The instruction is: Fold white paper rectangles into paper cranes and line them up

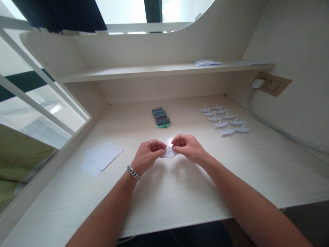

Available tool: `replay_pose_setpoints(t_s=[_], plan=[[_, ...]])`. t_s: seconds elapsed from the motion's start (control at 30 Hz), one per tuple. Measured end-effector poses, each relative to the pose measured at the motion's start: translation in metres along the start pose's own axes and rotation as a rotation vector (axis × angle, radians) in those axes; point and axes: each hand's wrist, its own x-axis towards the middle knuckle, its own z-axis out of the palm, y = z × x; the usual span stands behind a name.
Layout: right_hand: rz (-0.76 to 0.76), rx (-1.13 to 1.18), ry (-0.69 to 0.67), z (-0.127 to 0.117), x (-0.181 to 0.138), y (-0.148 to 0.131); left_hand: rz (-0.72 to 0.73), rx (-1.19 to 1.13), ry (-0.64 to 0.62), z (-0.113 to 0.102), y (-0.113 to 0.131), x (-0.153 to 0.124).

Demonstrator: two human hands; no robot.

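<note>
Between my two hands is a small folded piece of white paper (170,153), held just over the middle of the desk. My left hand (149,153), with a ring and a chain bracelet, pinches its left end between thumb and fingers. The right end is pinched by my right hand (190,148). Fingertips cover both ends of the paper, so only its creased middle shows. Farther back on the right stand several folded white paper cranes (228,131), grouped in rows. Flat sheets of white paper (106,156) lie overlapping to the left of my left hand.
Beyond my hands lies a dark, blurred-out object with a green end (163,126). A shelf (144,71) runs across the back, bearing stacked white paper (207,62). At the right wall, a cable (272,127) leads from a socket (273,84) down over the desk.
</note>
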Motion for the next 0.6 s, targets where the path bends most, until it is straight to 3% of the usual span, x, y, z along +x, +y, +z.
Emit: replay_pose_setpoints(t_s=[0.17,0.33,0.6], plan=[[0.154,0.136,0.042,-0.0014,0.0020,-0.0050,-0.013,-0.037,0.036,0.0006,0.0035,-0.0005],[0.132,0.159,0.133,-0.0032,0.0016,-0.0066,-0.016,-0.025,0.094,0.0026,0.0051,-0.0007],[0.120,0.238,0.052,-0.0029,0.0010,-0.0023,-0.002,-0.188,0.085,-0.0007,0.0016,-0.0021]])
